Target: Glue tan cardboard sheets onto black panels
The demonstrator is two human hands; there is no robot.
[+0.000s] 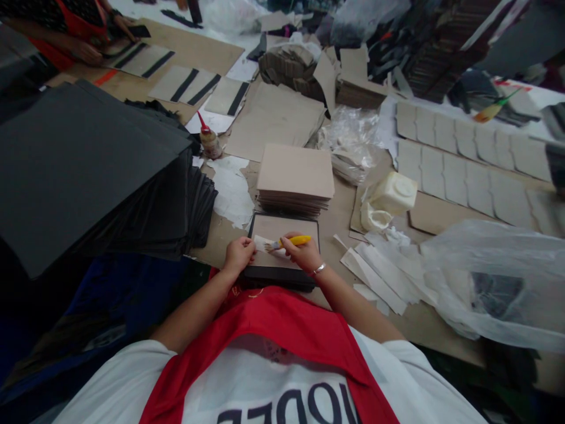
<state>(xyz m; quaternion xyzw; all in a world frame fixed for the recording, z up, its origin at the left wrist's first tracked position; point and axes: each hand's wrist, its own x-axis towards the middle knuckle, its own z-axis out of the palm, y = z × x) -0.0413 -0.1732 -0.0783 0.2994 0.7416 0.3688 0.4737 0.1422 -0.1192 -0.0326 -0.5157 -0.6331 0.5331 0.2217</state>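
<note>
Right hand [304, 254] gripping the brush [301, 239], bristles down on the white strip [261, 241] — left hand [239, 254] pinching the strip's left end — and that strip lies on the board [286, 225], just before the stack [295, 174].

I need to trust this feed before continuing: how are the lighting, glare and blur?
Head view: dim overall, with deep shadow below the black sheets at left; head view: pale glints on the crumpled clear plastic; head view: far right edge soft and smeared, yellow brush and right hand clearer.
</note>
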